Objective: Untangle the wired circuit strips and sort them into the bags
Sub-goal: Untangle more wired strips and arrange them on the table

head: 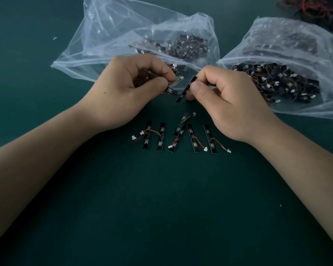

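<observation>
- Left hand (131, 87): fingers curled, pinching a wired strip (170, 90) above the green table (161, 208).
- Right hand (225, 100): thumb and forefinger pinch a tilted black strip (185, 91).
- Both hands sit close together, before two clear bags (112, 35).

Black circuit strips (193, 138) with orange-red wires, white connectors, clear bags (108, 35), dark green table (161, 208)
</observation>
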A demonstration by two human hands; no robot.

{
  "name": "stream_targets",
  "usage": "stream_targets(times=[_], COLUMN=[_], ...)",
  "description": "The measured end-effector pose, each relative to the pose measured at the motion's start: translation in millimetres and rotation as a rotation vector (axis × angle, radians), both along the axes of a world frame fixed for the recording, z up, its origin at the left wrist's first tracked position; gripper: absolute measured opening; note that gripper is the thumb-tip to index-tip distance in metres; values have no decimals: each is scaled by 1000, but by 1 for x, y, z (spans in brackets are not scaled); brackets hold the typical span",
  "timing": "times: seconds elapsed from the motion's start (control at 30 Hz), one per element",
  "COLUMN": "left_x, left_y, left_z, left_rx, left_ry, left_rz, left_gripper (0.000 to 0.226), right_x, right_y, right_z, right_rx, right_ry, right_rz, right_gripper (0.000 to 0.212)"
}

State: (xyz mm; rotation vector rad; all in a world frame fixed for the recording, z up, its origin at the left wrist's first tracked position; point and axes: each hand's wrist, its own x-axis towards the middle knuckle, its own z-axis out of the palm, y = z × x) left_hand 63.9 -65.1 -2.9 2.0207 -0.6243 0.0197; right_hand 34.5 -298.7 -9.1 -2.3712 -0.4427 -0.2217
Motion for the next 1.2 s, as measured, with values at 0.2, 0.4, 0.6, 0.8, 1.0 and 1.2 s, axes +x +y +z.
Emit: stream_targets(times=[0.2,0.4,0.6,0.8,1.0,1.2], left_x=[2,10,5,2,-4,-1], left_y=[0,6,3,3,7,14], left_z=[0,1,0,0,5,9], left_rx=[82,-161,-198,-102,147,152], left_ry=[45,219,164,-6,-36,53], left_rz=[-15,-31,-7,19,-133,-261], left_gripper=[13,7,32,36,16,24], right_x=[-1,-1,0,-1,1,3], right_y=[-1,1,-1,0,-1,-1], right_z=[1,1,0,2,1,1], right_rx=[4,60,195,182,182,158], right_ry=[-8,-11,14,7,-23,2], right_rz=[-14,9,26,39,-3,-16], right_gripper=[26,27,48,42,31,40])
